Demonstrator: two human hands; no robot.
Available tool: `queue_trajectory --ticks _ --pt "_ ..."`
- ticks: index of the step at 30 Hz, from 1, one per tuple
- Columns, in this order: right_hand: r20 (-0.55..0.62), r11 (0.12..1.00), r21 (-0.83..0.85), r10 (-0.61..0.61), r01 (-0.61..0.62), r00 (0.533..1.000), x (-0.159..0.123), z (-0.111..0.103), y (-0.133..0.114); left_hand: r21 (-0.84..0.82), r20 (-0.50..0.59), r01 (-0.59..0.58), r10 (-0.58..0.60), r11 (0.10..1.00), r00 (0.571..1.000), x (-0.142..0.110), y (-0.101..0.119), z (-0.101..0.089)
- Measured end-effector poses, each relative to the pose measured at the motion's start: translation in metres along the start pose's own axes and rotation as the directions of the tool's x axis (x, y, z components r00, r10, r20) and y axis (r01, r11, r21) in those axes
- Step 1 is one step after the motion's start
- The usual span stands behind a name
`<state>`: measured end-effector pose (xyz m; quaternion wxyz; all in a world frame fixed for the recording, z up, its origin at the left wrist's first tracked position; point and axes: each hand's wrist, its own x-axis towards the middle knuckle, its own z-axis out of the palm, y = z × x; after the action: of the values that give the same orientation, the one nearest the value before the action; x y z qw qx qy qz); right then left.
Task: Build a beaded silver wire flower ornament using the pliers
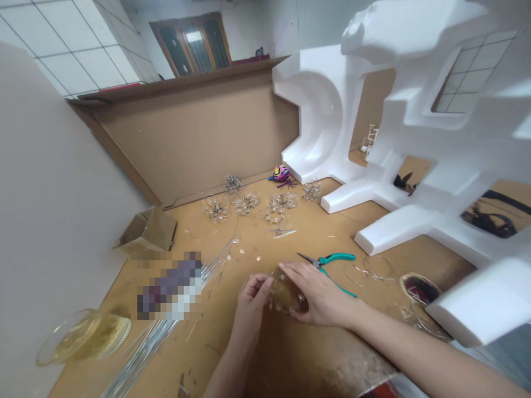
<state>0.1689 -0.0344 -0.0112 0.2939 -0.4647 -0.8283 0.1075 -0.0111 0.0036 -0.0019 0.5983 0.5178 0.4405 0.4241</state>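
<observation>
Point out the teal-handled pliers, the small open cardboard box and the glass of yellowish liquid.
Teal-handled pliers [341,257]: head view, on the upper handle.
Small open cardboard box [154,228]: head view, on its side wall.
Glass of yellowish liquid [89,333]: head view, on the side of the glass.

Beaded ring [301,297]: one; pliers [338,257]: one; glass [85,334]: one; box [145,232]: one.

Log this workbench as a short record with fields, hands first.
left hand: pinching the edge of a beaded wire ring
right hand: curled around the ring's other side
tool: green-handled pliers, handles spread, partly behind the right hand
left side: loose straight wires, glass of yellow liquid, open cardboard box
far side: clusters of wire pieces, multicoloured round object
right side: large white moulded piece
</observation>
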Motion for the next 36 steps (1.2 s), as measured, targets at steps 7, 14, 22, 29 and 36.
queue_trajectory --ticks 7,14,22,29,36 --pt "0.068 0.999 -0.014 0.032 -0.031 0.997 0.001 0.004 0.002 0.134 0.028 0.020 -0.024 0.991 0.999 0.001 0.001 -0.003" --pt "0.153 0.999 0.020 0.029 -0.032 0.988 0.002 0.001 0.000 0.310 0.041 0.026 -0.041 0.950 0.998 0.004 0.003 -0.007" --pt "0.114 0.989 0.084 0.110 -0.119 0.987 0.005 -0.013 0.005 0.429 0.038 -0.018 0.002 0.903 0.999 0.005 0.001 -0.006" --pt "0.092 0.881 -0.350 0.372 -0.320 0.924 0.047 -0.047 0.040 0.450 -0.017 -0.072 0.089 0.890 0.996 0.006 -0.004 -0.010" --pt "0.296 0.840 -0.518 0.356 -0.164 0.886 0.123 -0.039 0.073 0.389 -0.107 -0.130 0.185 0.912 0.977 0.007 -0.001 -0.012"
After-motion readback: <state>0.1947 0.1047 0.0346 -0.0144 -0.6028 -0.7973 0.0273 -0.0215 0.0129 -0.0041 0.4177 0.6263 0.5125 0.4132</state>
